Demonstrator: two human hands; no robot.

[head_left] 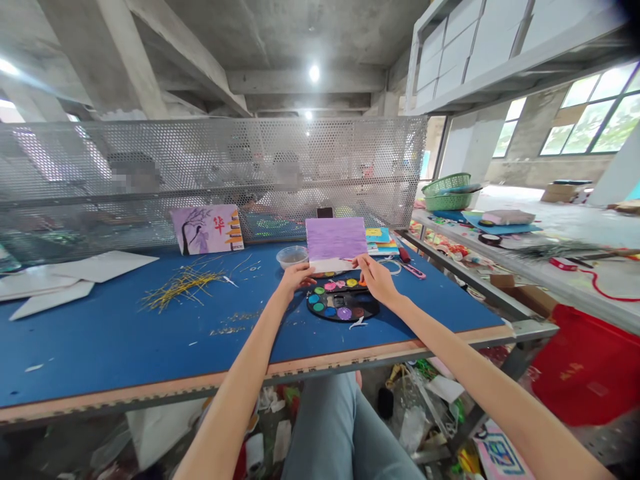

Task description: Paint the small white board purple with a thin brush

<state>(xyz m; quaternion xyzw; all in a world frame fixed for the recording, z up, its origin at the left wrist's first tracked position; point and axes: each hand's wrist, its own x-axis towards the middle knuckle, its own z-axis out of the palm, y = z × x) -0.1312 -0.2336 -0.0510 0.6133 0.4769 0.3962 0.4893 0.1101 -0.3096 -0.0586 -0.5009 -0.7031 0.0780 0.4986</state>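
The sheet (pixel 336 237) is purple with darker horizontal streaks and a white strip along its lower edge. It is tilted up over the right half of the desk (pixel 120 347), behind the paint palette (pixel 320 312). The left hand (pixel 296 277) touches its lower left corner; whether the grip is closed cannot be determined. The right hand (pixel 376 279) pinches a thin tool (pixel 346 259) at the white strip.

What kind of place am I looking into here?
Probably a craft workshop in an unfinished concrete building: a paint palette and purple-painted card on the blue table, with bare concrete beams overhead.
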